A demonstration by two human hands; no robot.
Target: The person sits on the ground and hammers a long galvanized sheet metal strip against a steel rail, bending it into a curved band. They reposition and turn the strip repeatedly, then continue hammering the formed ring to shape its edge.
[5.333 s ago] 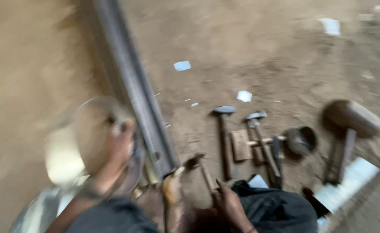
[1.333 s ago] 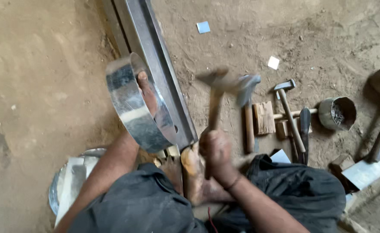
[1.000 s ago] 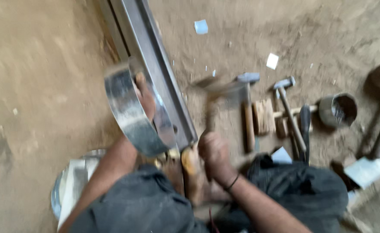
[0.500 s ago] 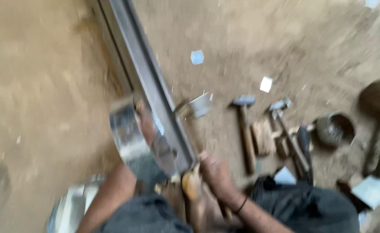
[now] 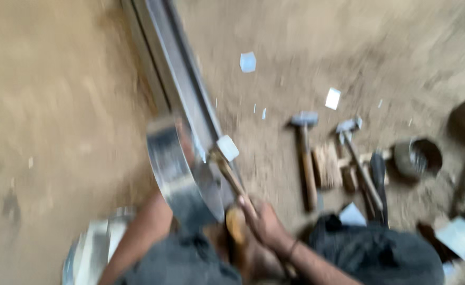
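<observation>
Both forearms are bare, with no sleeves showing. The right hand has a thin dark band around its wrist, perhaps a thread or a bangle; blur makes it hard to tell. The left hand is mostly hidden. The lap is covered in dark grey cloth, loose and creased, reaching over both knees.

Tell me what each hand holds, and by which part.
Right hand grips a hammer at the lower end of its handle. Left hand is hidden behind the metal band; its grip cannot be told.
</observation>
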